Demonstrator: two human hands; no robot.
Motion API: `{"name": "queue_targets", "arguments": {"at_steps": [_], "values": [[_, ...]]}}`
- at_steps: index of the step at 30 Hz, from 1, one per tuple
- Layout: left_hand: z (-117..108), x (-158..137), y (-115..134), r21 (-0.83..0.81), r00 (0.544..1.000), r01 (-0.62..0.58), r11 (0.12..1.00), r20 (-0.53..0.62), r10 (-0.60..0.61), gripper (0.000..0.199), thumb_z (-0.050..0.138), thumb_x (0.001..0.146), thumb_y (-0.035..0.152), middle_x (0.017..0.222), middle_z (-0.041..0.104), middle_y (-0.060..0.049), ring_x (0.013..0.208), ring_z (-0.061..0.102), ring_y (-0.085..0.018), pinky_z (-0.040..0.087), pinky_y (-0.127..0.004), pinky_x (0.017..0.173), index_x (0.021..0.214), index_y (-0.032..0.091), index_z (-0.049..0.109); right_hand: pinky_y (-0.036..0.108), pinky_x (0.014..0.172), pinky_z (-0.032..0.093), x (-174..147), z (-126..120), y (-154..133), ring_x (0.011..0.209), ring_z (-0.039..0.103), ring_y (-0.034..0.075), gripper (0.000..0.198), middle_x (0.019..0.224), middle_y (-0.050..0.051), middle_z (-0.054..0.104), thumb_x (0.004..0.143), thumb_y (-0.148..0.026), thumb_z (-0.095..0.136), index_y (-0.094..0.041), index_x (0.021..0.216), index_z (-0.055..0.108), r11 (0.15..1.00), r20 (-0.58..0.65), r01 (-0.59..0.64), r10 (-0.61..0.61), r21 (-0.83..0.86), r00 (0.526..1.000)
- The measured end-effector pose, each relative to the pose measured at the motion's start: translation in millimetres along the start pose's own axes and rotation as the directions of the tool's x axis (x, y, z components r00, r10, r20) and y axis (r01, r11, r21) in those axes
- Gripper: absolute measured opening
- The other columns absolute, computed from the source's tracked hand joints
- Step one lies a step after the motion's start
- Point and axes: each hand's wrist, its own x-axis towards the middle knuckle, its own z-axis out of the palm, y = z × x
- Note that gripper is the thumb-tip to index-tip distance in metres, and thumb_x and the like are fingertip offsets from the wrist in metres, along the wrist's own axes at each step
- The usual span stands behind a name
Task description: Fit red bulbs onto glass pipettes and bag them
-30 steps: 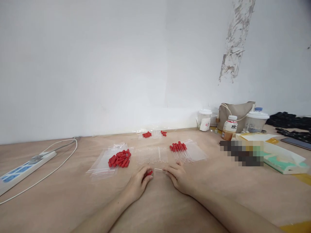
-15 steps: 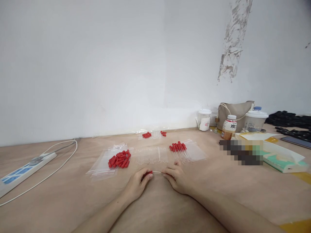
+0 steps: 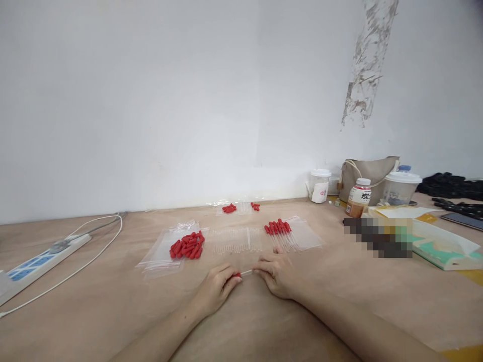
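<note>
My left hand [image 3: 219, 287] pinches a red rubber bulb [image 3: 237, 275], whose end shows at my fingertips. Between my hands runs a thin glass tube [image 3: 247, 272], its left end at the bulb. The fingers of my right hand [image 3: 277, 274] are closed on the tube's other end. Beyond my left hand, a heap of red rubber bulbs [image 3: 187, 246] lies on clear plastic bags [image 3: 160, 250]. A row of loose glass tubes [image 3: 234, 240] is laid out in the middle. Past my right hand, several glass droppers with red bulbs [image 3: 278, 228] lie side by side on another clear bag [image 3: 306, 234].
Near the wall lies a clear bag with more red bulbs [image 3: 229, 208]. A white power strip [image 3: 49, 264] with a cable is at left. At right stand a lidded cup [image 3: 320, 186], a bottle [image 3: 358, 197], a grey bag [image 3: 372, 173] and an open box [image 3: 445, 246].
My left hand and the red bulb have come slightly lower and to the right. The tube now slopes down toward the bulb, where it was nearly level. The view has shifted a little.
</note>
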Motion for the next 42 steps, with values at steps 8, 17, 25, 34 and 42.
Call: {"name": "queue_targets", "arguments": {"at_steps": [8,17,25,34,42], "values": [[0.4,-1.0,1.5,0.044,0.998,-0.061,0.997,0.020,0.060,0.023,0.035,0.088,0.027,0.074,0.055,-0.003,0.070,0.050,-0.015,0.038,-0.024,0.063,0.079,0.018,0.054,0.028,0.068,0.025,3.3,-3.1,-16.0,0.059,0.049,0.011,0.023,0.069,-0.003,0.064,0.083,-0.021,0.040,-0.022,0.070,0.059,0.991,0.092,-0.121,0.116,0.051,0.989],[0.5,-1.1,-2.6,0.095,0.994,-0.106,0.990,0.036,0.103,0.022,0.036,0.088,0.024,0.076,0.056,-0.003,0.071,0.052,-0.014,0.040,-0.023,0.064,0.082,0.018,0.056,0.027,0.068,0.025,4.6,8.8,-18.1,0.060,0.050,0.010,0.026,0.068,-0.003,0.063,0.084,-0.021,0.038,-0.019,0.065,0.057,0.978,0.134,-0.169,0.153,0.119,0.979],[-6.5,-4.2,-15.4,0.068,0.968,-0.248,0.966,-0.009,0.249,0.036,0.032,0.088,0.016,0.100,0.056,-0.004,0.090,0.052,-0.015,0.042,-0.026,0.079,0.121,0.027,0.042,0.030,0.070,0.023,4.3,-5.8,-20.2,0.079,0.049,0.015,0.022,0.080,0.003,0.061,0.084,-0.024,0.038,-0.020,0.078,0.060,0.993,0.103,-0.005,0.017,-0.117,0.995],[-12.0,-7.7,-17.8,-0.027,0.998,0.064,0.998,-0.027,-0.065,0.022,0.044,0.083,0.025,0.094,0.054,-0.004,0.084,0.052,-0.017,0.043,-0.030,0.076,0.103,0.021,0.054,0.033,0.070,0.025,28.7,-10.6,37.9,0.067,0.054,0.017,0.034,0.066,0.003,0.063,0.081,-0.032,0.036,-0.020,0.061,0.061,0.762,-0.051,-0.630,0.630,-0.150,0.775],[-13.0,-7.0,-16.8,-0.057,0.999,0.031,0.998,-0.028,-0.033,0.019,0.043,0.084,0.024,0.092,0.055,-0.004,0.086,0.051,-0.016,0.041,-0.028,0.078,0.096,0.021,0.057,0.037,0.071,0.024,50.3,10.3,59.2,0.071,0.056,0.021,0.034,0.071,0.009,0.064,0.079,-0.033,0.036,-0.016,0.068,0.063,0.610,-0.093,-0.747,0.755,-0.263,0.649]]}}
